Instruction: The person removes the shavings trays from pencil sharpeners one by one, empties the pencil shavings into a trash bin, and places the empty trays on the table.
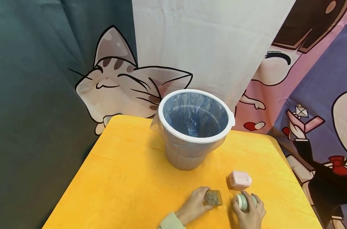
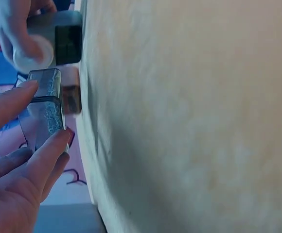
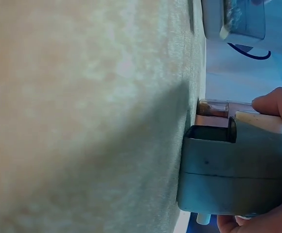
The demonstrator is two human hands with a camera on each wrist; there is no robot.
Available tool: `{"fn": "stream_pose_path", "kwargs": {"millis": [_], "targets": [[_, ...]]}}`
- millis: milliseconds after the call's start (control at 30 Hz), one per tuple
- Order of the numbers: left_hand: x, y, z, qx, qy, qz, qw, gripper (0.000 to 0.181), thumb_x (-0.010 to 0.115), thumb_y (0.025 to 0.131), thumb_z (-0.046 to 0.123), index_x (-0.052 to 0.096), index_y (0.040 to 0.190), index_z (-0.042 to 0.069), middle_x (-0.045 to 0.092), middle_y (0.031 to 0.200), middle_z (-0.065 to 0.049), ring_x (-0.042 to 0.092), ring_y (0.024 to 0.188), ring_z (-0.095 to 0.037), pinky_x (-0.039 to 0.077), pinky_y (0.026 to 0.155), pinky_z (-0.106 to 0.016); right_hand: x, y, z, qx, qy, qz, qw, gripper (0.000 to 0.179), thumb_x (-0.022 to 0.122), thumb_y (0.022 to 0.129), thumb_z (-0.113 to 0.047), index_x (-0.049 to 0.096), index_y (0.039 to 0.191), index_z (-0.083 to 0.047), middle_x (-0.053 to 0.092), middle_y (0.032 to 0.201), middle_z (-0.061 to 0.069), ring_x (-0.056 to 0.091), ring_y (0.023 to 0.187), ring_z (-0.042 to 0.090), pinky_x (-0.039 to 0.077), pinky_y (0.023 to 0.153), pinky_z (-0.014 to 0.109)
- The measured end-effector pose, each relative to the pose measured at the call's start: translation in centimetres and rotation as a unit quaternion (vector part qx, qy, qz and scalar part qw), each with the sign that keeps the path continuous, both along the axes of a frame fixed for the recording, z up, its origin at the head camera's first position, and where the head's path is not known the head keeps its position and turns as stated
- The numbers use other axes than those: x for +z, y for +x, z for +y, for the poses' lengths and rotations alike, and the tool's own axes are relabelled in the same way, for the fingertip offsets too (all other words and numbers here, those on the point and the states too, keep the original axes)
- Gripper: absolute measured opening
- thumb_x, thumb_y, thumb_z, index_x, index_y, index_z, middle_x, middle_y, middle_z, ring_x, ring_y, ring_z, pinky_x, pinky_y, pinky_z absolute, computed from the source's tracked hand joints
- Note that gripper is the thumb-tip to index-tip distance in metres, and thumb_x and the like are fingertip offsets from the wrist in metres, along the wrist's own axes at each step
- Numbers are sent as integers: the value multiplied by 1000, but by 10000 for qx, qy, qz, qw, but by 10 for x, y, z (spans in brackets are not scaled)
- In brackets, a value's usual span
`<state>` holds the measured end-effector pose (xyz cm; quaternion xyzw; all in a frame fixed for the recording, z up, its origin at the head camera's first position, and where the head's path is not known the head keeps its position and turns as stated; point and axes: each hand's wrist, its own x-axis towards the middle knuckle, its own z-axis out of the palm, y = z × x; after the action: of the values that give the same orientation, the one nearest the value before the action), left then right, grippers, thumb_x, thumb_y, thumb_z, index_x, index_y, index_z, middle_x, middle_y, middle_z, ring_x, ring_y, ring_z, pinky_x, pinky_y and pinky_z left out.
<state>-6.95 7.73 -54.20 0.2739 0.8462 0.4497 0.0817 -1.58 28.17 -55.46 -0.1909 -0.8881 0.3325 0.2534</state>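
Head view: what is seen of the room?
— A yellow table (image 1: 127,178) is backed by a cartoon-printed curtain (image 1: 196,38).
— And the containers?
— A white-rimmed bin (image 1: 196,140) is lined with a translucent bag (image 1: 196,114). Before it, a clear box (image 1: 220,198) of grey bits (image 1: 212,197) is pinched by the left hand (image 1: 194,203); a green device (image 1: 244,203) is gripped by the right hand (image 1: 250,213), near a pink device (image 1: 240,180).

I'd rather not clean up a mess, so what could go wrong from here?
The container in the left hand holds loose grey bits; if it tilts, they might spill onto the yellow table, short of the bin. The right hand grips the green device close to the pink one, so a small swing could knock it.
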Motion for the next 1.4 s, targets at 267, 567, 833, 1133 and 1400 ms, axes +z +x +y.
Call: {"fn": "stream_pose_path", "kwargs": {"millis": [267, 567, 833, 1133, 1400], "targets": [[4, -2, -20, 328, 666, -1182, 9902, 62, 75, 76, 17, 46, 129, 4, 52, 122, -7, 56, 103, -15, 53, 75, -18, -1, 0, -2, -53, -111, -65, 9999, 45, 76, 68, -11, 62, 111, -11, 37, 125, 23, 31, 104, 47, 26, 64, 40], [3, -9, -43, 585, 1149, -1079, 9858, 67, 75, 76, 17, 42, 131, 0, 48, 127, -14, 55, 105, -26, 54, 78, -21, -1, 2, -2, -173, -247, -162, 9994, 44, 76, 70, -15, 62, 112, -13, 36, 126, 21, 30, 107, 48, 27, 66, 42], [4, -15, -58, 934, 1358, -664, 9841, 68, 77, 74, 21, 43, 130, 2, 48, 124, -11, 58, 94, -22, 55, 78, -26, 0, 3, -1, -231, -317, -276, 9989, 44, 77, 71, -17, 62, 112, -14, 36, 128, 19, 30, 108, 47, 28, 66, 41], [4, -17, -68, 1089, 1458, -765, 9803, 68, 76, 75, 17, 42, 131, 1, 47, 123, -10, 59, 96, -25, 55, 80, -26, 1, 3, -3, -235, -340, -269, 9988, 44, 77, 71, -17, 62, 112, -14, 37, 127, 20, 31, 108, 47, 28, 65, 40], [6, -19, -77, 1359, 1296, -843, 9786, 65, 76, 76, 19, 43, 129, 2, 47, 124, -11, 62, 89, -24, 56, 75, -28, 1, 3, -3, -285, -367, -340, 9983, 43, 77, 72, -19, 62, 112, -14, 36, 128, 19, 30, 109, 46, 29, 66, 41]]}}
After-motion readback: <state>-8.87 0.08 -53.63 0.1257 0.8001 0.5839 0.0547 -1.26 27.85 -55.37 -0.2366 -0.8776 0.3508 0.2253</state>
